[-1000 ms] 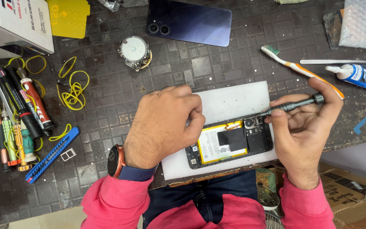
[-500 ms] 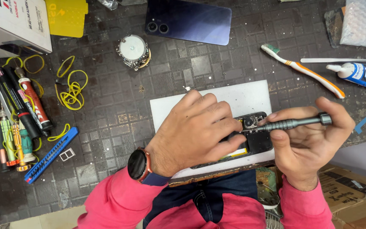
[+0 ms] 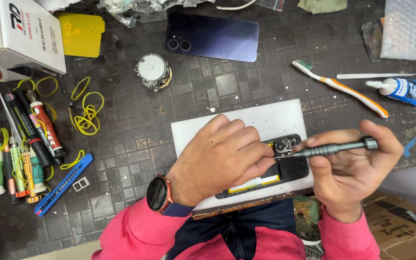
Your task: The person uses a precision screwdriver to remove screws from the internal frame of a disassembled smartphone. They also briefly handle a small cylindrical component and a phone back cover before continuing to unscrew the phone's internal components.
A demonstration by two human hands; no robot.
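Head view: the left hand (image 3: 220, 156) lies flat over an opened phone (image 3: 285, 166), fingers pressed down on it, likely to keep it from sliding on the white pad (image 3: 261, 118) under it. The right hand (image 3: 350, 168) has its grip pinched round a grey screwdriver (image 3: 333, 149), thumb and fingers on the knurled shaft and the index finger capping the far end, which would let the tool spin under light pressure. The tip meets the phone just beside the camera module (image 3: 285, 144), near the left fingertips. The phone sits at the near edge of the worktop (image 3: 136, 144), close to the person's body. Its dark blue back cover (image 3: 212, 36) lies well apart, further up the worktop. A row of small tools (image 3: 20, 154) rests at the left, with yellow bands (image 3: 87, 113) beside it; a toothbrush (image 3: 343, 89) and a glue tube (image 3: 410, 91) lie at the right
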